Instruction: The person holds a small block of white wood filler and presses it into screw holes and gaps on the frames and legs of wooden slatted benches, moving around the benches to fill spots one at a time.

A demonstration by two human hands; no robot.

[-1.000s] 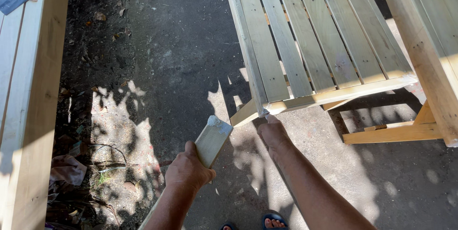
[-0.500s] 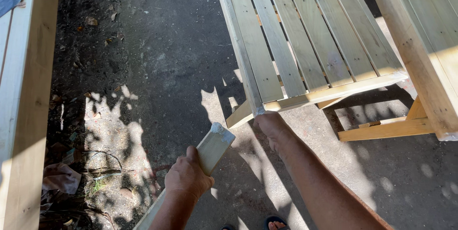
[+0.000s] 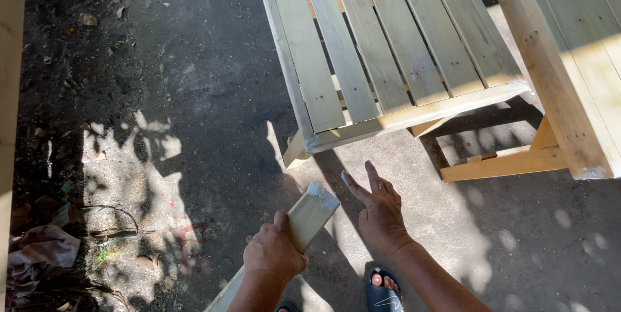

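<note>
My left hand [image 3: 274, 256] grips a flat pale wooden slat [image 3: 312, 212] whose far end carries a smear of white filler. My right hand [image 3: 378, 212] hovers just right of that end, fingers spread, a fingertip whitish with the same paste, holding nothing. Ahead stands a slatted wooden bench [image 3: 362, 60]; its near corner [image 3: 312, 142] has a pale patch. Both hands are below that corner, apart from it.
A taller wooden table [image 3: 569, 73] with its brace stands at the right. A wooden plank edge [image 3: 10, 92] runs along the left. Dry leaves and a rag [image 3: 39, 254] lie on the dark ground at lower left. My sandalled foot [image 3: 383, 289] is below.
My right hand has pulled back from the bench corner toward me and now sits beside the slat's end. The view has shifted, with the bench further up and right.
</note>
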